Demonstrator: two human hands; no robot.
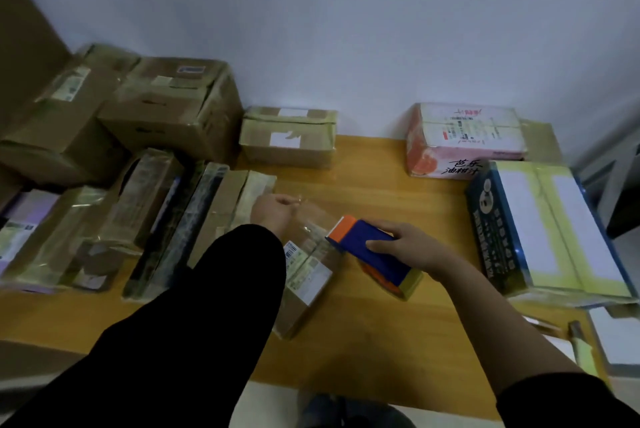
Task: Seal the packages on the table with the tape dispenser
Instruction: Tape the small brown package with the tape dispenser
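Observation:
A small brown package [306, 284] with white labels lies on the wooden table [381, 185] in front of me. My right hand [408, 247] grips a blue and orange tape dispenser [372, 251] at the package's right edge. A strip of clear tape [311, 216] stretches from the dispenser leftward to my left hand [277, 211], whose fingers pinch its free end above the package's far end. A black sleeve covers my left arm and hides the package's left side.
Taped cardboard boxes [166, 112] are stacked at the back left, with flat parcels [114, 216] in front of them. A small box [289, 136] and a pink box [464, 140] stand by the wall. A blue box [547, 233] lies at the right.

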